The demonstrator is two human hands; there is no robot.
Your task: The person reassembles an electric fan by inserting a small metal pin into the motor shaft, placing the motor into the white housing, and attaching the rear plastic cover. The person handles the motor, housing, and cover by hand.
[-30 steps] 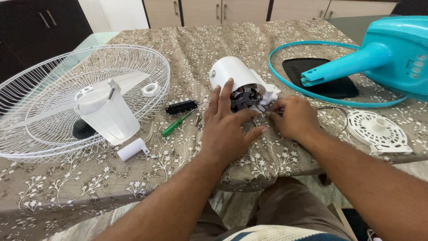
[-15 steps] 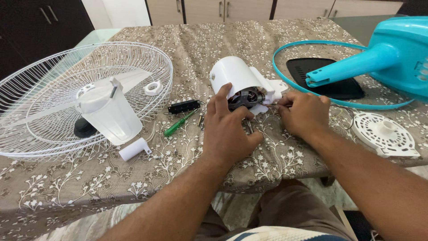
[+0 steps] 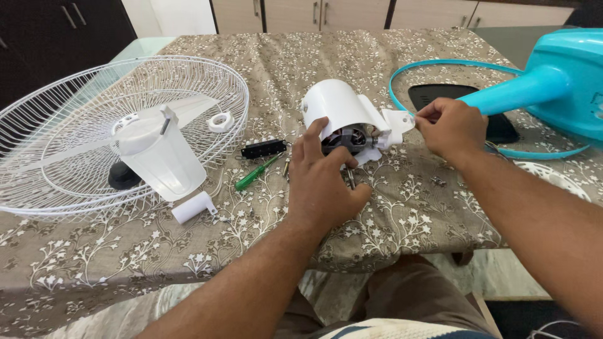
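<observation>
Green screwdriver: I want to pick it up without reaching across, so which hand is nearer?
Left. The left hand lies just right of the green screwdriver; the right hand is farther right, beyond the white motor housing.

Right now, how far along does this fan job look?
Done: the wire grille, teal ring and teal stand lie apart on the table. In hand: the left hand steadies the white motor housing, the right hand pinches beside its bracket. Left: the motor sits inside.

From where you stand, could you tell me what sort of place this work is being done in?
Most likely a home dining or kitchen area, not a workshop: the table wears a floral cloth, wooden cabinets line the back wall, and fan parts such as the white grille lie spread out.
</observation>
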